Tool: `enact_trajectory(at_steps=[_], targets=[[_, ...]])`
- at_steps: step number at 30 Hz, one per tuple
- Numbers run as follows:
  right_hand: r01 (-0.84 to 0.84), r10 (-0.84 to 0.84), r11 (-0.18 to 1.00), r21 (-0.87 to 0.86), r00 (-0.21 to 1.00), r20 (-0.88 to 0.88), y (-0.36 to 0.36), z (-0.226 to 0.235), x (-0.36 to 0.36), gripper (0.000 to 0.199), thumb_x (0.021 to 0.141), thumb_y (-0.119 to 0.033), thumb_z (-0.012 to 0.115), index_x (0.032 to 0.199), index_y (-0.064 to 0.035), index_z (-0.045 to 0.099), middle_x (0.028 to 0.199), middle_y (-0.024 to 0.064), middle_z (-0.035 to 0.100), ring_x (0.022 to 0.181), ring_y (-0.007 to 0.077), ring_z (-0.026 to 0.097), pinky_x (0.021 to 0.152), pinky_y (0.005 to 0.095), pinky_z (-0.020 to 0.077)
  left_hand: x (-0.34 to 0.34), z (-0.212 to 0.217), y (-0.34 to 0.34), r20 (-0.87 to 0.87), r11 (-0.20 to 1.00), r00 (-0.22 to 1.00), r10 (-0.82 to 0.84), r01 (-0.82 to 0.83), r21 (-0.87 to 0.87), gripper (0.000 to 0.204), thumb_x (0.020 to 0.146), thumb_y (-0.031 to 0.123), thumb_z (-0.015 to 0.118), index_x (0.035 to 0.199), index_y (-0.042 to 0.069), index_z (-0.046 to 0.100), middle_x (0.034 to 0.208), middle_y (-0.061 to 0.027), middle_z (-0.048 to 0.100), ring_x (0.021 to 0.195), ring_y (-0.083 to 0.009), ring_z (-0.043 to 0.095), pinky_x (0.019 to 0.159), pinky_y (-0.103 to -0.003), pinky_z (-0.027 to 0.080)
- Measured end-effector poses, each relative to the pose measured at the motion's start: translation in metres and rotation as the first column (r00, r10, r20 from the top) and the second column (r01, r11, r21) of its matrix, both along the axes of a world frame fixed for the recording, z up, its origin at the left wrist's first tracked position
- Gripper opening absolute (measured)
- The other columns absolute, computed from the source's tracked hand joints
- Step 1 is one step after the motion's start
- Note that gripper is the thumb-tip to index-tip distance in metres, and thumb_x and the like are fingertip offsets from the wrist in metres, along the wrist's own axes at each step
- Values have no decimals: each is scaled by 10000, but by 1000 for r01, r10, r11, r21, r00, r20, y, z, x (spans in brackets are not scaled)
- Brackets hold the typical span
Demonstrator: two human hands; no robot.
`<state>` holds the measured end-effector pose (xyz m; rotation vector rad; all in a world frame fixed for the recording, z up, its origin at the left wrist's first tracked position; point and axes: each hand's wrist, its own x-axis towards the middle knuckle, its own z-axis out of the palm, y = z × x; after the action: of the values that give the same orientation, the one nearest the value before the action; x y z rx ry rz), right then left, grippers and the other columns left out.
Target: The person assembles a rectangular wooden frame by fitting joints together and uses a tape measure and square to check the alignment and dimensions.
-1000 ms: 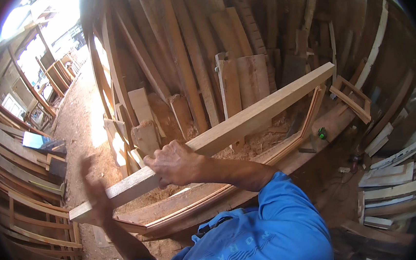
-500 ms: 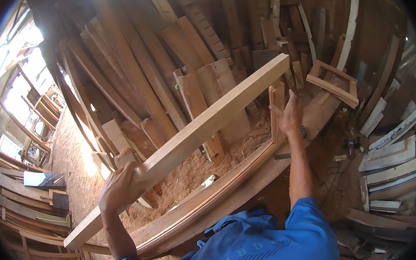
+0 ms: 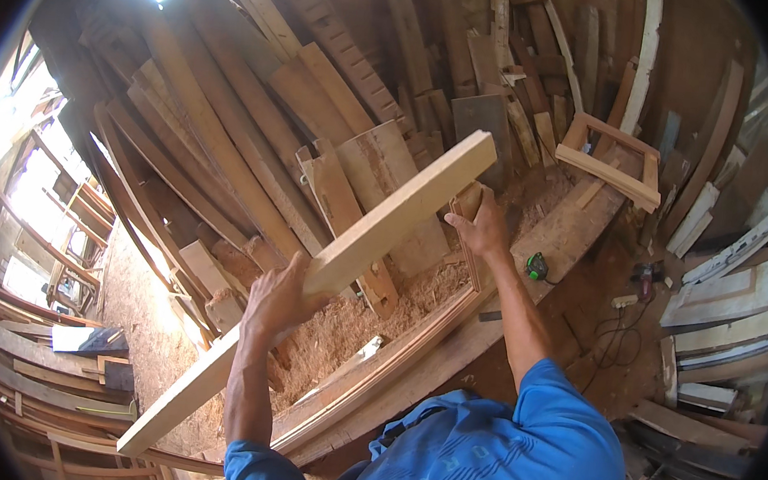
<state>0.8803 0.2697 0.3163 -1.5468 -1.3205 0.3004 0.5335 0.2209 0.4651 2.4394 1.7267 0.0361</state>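
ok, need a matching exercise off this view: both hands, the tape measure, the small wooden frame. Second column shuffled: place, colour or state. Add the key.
Column 1
1. Left hand
2. Right hand
3. Tape measure
4. Small wooden frame

Column 2
A. At the far end of the broad plank
B. Gripping the pale wooden beam
C. Green and black
D. Just below the beam's upper right end

Pairs: 1-B, 2-D, 3-C, 4-A
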Motion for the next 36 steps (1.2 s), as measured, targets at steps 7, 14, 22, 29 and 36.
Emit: enact_trajectory(at_steps=[7,14,22,29,36], targets=[[56,-60,996,73,997,51,8,-11,-1,743,728,-332,820,1258,58,473,1065,274,667,1026,452,638,890,475,502,-2,-20,5,-43,997,998,-38,41,65,609,789,439,767,1181,60,495,920,-230,699,882,-398,685,769,-488,511],[33,-30,993,112,999,-29,17,-24,3,750,726,-303,825,1286,51,473,1102,268,661,1059,430,638,902,459,511,12,-26,5,-46,994,999,24,-19,109,679,746,472,795,1192,59,492,912,-226,699,862,-399,684,744,-489,516],[-189,226,965,180,950,-216,26,-51,22,805,752,-272,793,1378,55,406,1250,273,594,1186,364,587,1004,415,459,10,-24,15,-59,991,994,95,-89,100,641,720,458,811,1159,74,546,891,-222,706,882,-401,687,782,-484,526],[-147,135,987,-69,979,-154,-7,-164,54,837,764,-294,772,1399,81,377,1306,289,551,1246,361,536,1051,415,418,10,-25,20,-33,990,997,76,-71,125,642,717,450,815,1176,86,552,877,-213,709,869,-391,691,771,-489,524],[94,-96,730,-677,995,34,-76,-189,63,783,784,-304,755,1413,0,401,1400,286,467,1288,440,468,1070,499,393,2,-39,31,5,988,995,100,-100,116,584,708,392,824,1137,88,568,911,-187,719,856,-386,698,754,-490,540]])
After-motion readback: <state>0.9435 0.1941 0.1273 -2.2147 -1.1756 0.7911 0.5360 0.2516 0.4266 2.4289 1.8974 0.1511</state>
